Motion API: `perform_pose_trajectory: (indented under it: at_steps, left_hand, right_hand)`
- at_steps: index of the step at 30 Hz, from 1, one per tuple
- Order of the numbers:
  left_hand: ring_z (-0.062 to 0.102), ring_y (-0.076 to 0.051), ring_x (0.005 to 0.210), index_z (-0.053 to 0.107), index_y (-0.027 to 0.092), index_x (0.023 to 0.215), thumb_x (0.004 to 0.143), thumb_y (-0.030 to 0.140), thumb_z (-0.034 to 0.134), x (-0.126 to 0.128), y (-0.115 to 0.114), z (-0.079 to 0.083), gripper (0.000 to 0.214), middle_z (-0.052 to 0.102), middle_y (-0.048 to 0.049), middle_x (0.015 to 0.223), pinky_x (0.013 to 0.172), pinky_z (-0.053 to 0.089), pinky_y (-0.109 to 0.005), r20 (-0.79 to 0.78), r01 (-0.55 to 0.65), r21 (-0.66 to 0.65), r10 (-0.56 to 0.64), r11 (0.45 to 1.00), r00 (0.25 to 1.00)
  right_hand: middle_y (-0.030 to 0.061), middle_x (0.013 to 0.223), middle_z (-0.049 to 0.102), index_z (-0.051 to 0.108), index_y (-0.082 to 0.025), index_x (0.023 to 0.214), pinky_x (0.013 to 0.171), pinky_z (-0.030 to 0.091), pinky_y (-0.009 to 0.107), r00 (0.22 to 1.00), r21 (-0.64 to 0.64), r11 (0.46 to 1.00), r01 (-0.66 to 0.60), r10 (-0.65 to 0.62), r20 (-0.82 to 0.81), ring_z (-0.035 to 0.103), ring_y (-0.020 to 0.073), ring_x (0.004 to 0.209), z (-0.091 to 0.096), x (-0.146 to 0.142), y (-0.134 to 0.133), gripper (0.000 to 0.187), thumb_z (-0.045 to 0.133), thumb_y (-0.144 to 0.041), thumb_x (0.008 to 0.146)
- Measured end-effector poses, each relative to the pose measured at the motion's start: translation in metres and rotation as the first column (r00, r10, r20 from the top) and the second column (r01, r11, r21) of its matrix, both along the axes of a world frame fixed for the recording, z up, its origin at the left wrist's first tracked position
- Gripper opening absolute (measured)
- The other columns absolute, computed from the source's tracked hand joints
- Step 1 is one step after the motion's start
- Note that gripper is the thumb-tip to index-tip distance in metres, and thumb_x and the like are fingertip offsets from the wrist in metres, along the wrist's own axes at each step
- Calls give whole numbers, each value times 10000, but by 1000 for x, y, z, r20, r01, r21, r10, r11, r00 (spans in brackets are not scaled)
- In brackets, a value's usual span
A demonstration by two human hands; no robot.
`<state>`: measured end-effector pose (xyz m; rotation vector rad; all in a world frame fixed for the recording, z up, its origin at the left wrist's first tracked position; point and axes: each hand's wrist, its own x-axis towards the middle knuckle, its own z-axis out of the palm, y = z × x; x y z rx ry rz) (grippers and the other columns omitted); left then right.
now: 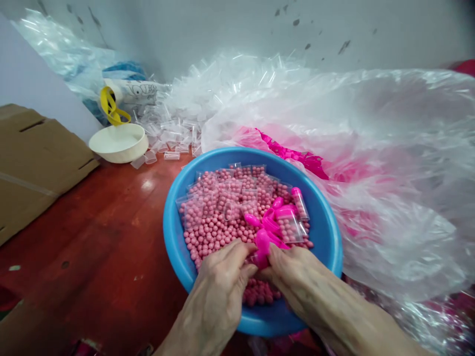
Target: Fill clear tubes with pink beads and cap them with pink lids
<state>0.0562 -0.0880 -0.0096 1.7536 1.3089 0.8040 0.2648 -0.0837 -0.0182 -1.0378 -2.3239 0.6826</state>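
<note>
My left hand [220, 282] and my right hand [300, 277] meet over the near side of a blue plastic basin [326, 237]. Between their fingertips is a bright pink plastic piece [262, 244], and both hands pinch it. The basin is heaped with small pink beads [211, 237]. Several small clear bags [196, 210] filled with beads lie on top. A clear tube [300, 203] with a pink cap rests at the right of the heap, next to more pink plastic pieces [276, 217]. My hands hide the near part of the basin.
A large clear plastic bag [371, 148] with pink contents bulges against the basin's right side. Loose clear tubes [174, 133] are piled behind it. A white bowl [118, 143], a yellow handle [111, 106] and a cardboard box [37, 163] stand on the red tabletop [92, 222].
</note>
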Motion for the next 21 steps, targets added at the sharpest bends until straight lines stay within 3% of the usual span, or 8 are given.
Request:
perform_pose_trajectory:
  at_steps: [3,7,10,15,18,21]
  left_hand:
    - [617,-181,751,634,183,858,898,168,429,0,0,-2,209,674,-32,818,670,450,-270,7,-89,2,89,996,996]
    - [630,-176,843,636,200,1021,899,230,473,1,3,-3,205,699,-30,951,743,467,-260,183,-211,-126,232,969,955]
    - [621,-169,920,616,213,1085,908,255,477,2,5,-1,228,682,-29,1041,799,466,-248,337,-194,-250,274,948,901]
    - [601,-160,970,570,231,1132,920,254,465,4,3,0,238,654,-28,1090,809,470,-231,421,-217,-305,336,927,842]
    - [604,-145,932,571,219,1108,908,219,489,4,4,1,216,660,-27,1047,785,471,-216,467,-216,-302,342,928,815]
    - [613,-123,852,583,198,1072,882,207,542,3,8,3,194,675,-23,962,737,475,-196,611,-111,-380,339,918,715]
  right_hand:
    - [36,1269,587,385,-264,1389,972,474,321,996,41,996,-77,75,52,563,194,1140,-5,-10,2,517,422,-209,876]
    - [74,1221,605,451,-241,1323,898,504,341,991,120,988,-94,82,103,580,212,1095,3,-22,5,437,366,-192,897]
    - [114,1072,655,552,-202,1160,752,534,338,981,241,970,-33,-15,196,630,236,948,13,-41,9,309,395,-234,895]
    - [79,722,641,559,-152,922,489,464,298,923,257,952,164,-240,300,588,190,561,9,-79,11,149,434,-166,842]
    - [71,739,646,559,-137,924,481,462,301,944,157,979,129,-170,284,584,185,559,14,-77,19,147,451,-163,828]
    - [-11,655,637,595,-189,865,505,483,254,991,-168,985,27,-4,137,592,145,552,36,-59,39,144,567,-324,822]
